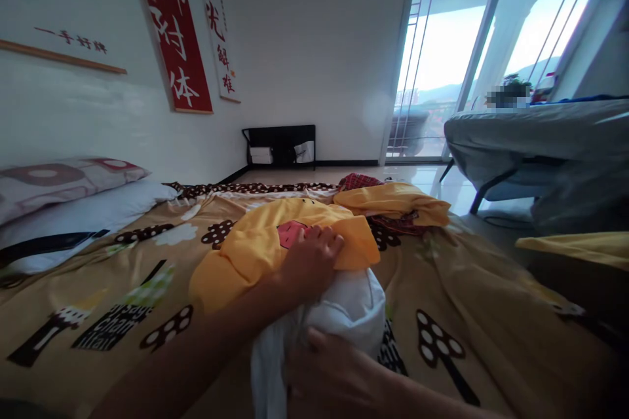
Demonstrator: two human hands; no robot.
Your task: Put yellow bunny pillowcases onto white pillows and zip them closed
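A yellow cloth cover (pixel 260 229) with a red patch and small dark marks lies rumpled on the bed in front of me. White padded fabric (pixel 356 301), perhaps a pillow, bulges out from under its near right edge. My left hand (pixel 314 255) rests on top of the cover with curled fingers gripping the yellow cloth beside the red patch. Closer to me, my right hand (pixel 334 366) is at the white fabric, its thumb up and its other fingers bent around the cloth. Motion smears this hand somewhat, and its fingertips are partly hidden.
The bed has a brown patterned sheet (pixel 466 301). Farther back lies another yellow cloth (pixel 393 200) with red plaid fabric (pixel 361 181). Pillows (pixel 73 183) and a black strap (pixel 54 242) are at left. A covered table (pixel 531 131) stands right, near glass doors (pixel 442 65).
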